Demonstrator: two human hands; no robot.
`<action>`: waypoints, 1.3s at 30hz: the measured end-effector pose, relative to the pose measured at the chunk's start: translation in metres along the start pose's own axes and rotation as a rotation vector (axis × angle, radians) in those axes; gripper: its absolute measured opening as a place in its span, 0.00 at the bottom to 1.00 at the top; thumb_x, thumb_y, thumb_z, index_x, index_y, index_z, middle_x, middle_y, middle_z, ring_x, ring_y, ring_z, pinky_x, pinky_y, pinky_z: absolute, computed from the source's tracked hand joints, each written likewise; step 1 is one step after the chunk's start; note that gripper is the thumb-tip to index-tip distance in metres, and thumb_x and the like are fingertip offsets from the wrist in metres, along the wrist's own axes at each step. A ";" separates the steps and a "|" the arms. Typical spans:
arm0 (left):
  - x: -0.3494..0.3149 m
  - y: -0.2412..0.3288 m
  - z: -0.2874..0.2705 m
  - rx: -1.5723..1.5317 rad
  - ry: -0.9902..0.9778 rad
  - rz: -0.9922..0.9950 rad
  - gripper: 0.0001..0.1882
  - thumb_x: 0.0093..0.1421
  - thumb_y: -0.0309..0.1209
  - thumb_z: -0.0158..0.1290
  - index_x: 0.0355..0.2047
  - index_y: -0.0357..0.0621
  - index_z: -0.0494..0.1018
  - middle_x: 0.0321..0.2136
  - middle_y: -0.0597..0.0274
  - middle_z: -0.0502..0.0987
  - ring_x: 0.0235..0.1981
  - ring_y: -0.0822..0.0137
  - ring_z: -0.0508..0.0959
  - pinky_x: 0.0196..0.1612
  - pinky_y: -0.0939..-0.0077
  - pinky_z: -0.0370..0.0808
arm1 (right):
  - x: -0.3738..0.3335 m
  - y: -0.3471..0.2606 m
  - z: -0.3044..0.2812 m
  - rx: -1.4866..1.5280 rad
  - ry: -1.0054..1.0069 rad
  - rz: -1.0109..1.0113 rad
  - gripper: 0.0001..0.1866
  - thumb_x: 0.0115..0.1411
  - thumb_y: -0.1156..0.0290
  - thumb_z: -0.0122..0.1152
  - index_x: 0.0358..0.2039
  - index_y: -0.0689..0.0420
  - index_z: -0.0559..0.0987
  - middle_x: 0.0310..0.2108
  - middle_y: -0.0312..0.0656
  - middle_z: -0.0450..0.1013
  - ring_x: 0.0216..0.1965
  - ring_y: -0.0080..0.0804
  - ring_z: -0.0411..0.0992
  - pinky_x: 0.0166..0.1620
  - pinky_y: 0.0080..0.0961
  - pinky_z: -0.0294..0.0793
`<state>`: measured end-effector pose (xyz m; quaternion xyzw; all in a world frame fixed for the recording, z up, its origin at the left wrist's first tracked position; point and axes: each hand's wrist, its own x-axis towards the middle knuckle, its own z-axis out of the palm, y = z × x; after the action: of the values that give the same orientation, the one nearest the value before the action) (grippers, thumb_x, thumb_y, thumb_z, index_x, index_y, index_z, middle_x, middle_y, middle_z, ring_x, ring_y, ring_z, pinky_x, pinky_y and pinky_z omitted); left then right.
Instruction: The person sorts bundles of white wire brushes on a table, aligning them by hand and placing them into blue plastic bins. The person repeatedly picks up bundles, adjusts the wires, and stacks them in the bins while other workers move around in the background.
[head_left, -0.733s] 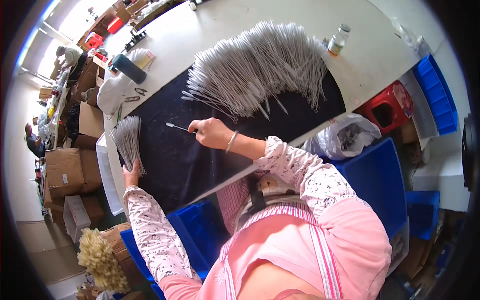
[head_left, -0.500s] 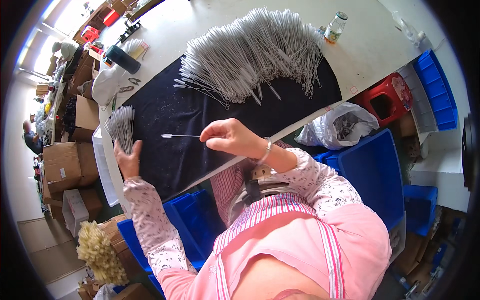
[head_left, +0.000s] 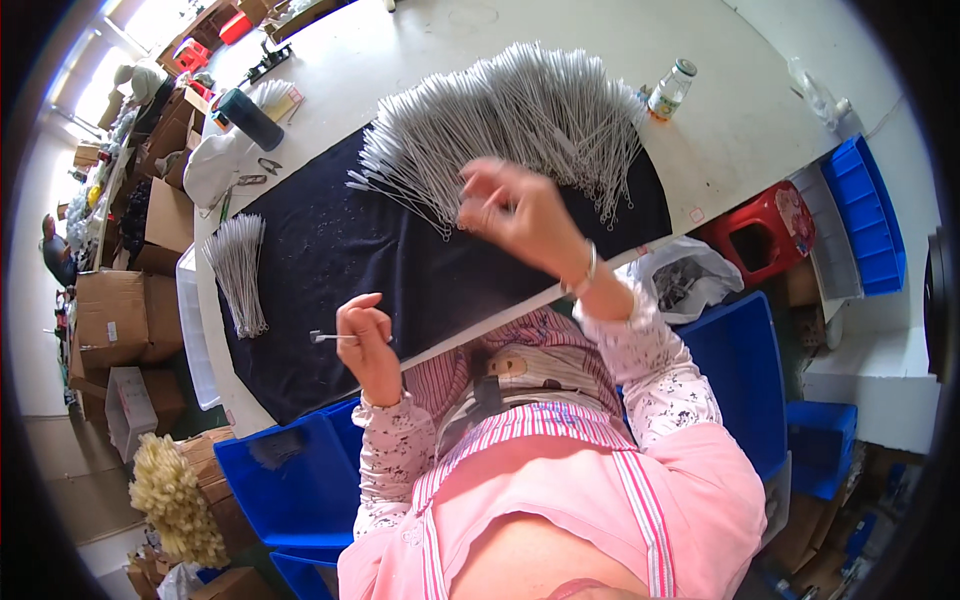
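My left hand (head_left: 368, 345) is closed on a thin wire brush (head_left: 318, 337), whose pale bristle head pokes out to the left of the fingers. Over the near edge of a large fanned pile of white-bristled wire brushes (head_left: 500, 120) hovers my right hand (head_left: 520, 215), its curled fingers smeared by motion. Whether it touches or grips a brush there cannot be made out. A smaller bundle of the same brushes (head_left: 238, 270), bristles up and looped wire ends toward me, lies at the left on the dark cloth (head_left: 300, 250).
A glass jar (head_left: 672, 90) stands right of the pile. At the table's far left are a dark bottle (head_left: 250, 120) and small pliers (head_left: 269, 165). Blue bins (head_left: 290, 480) sit below the table edge; a white plastic bag (head_left: 690, 280) and red stool (head_left: 765, 230) are at the right.
My left hand has left the small bundle and moved right, and now holds a single brush. My right hand, which held a brush before, has moved up and right to the large pile.
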<state>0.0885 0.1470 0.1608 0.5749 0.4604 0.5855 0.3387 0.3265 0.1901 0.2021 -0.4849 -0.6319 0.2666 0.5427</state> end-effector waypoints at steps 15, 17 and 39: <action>0.008 -0.013 0.006 -0.432 0.107 -0.420 0.13 0.68 0.36 0.42 0.36 0.40 0.71 0.14 0.70 0.61 0.13 0.80 0.56 0.15 0.84 0.52 | 0.054 0.143 -0.049 -1.409 0.125 0.273 0.09 0.48 0.67 0.57 0.28 0.57 0.78 0.28 0.41 0.76 0.36 0.36 0.73 0.40 0.37 0.67; 0.008 -0.013 0.011 -0.451 0.069 -0.430 0.12 0.67 0.35 0.43 0.36 0.40 0.71 0.15 0.70 0.61 0.13 0.80 0.56 0.15 0.84 0.52 | 0.049 0.146 -0.049 -1.403 0.163 0.198 0.09 0.47 0.67 0.56 0.28 0.57 0.78 0.27 0.41 0.76 0.34 0.37 0.73 0.40 0.37 0.66; 0.071 -0.009 0.077 -0.860 -0.091 -0.392 0.17 0.65 0.44 0.45 0.44 0.44 0.69 0.30 0.62 0.72 0.38 0.71 0.70 0.41 0.75 0.67 | -0.004 0.085 -0.006 -0.664 -0.202 -0.671 0.08 0.54 0.63 0.57 0.23 0.48 0.70 0.20 0.31 0.65 0.27 0.29 0.66 0.41 0.32 0.62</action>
<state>0.1558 0.2276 0.1719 0.3098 0.2605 0.6221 0.6702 0.3599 0.2187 0.1287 -0.3728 -0.8540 -0.0936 0.3506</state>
